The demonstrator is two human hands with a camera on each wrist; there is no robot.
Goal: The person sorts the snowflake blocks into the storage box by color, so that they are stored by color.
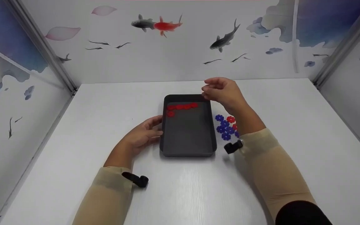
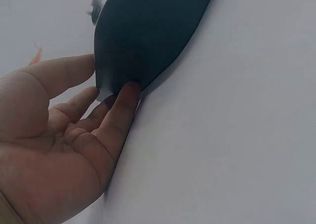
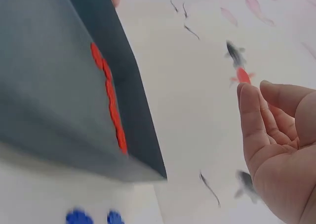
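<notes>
A dark grey rectangular tray (image 1: 189, 137) sits on the white table. Several red flower-shaped discs (image 1: 183, 107) line its far wall in a row, and one more lies just nearer at the left end. My left hand (image 1: 142, 134) touches the tray's left side with extended fingers; the left wrist view shows its fingertips against the outer wall. Over the table beyond the tray's far right corner, my right hand (image 1: 225, 93) hovers with loosely bent fingers. In the right wrist view, thumb and fingertips (image 3: 249, 90) stand apart with nothing visible between them.
Right of the tray lies a loose cluster of blue flower-shaped discs (image 1: 225, 128) with a few red ones (image 1: 231, 119), partly hidden by my right forearm. A white back wall (image 1: 183, 62) with painted fish closes off the table's far edge. Side panels stand left and right.
</notes>
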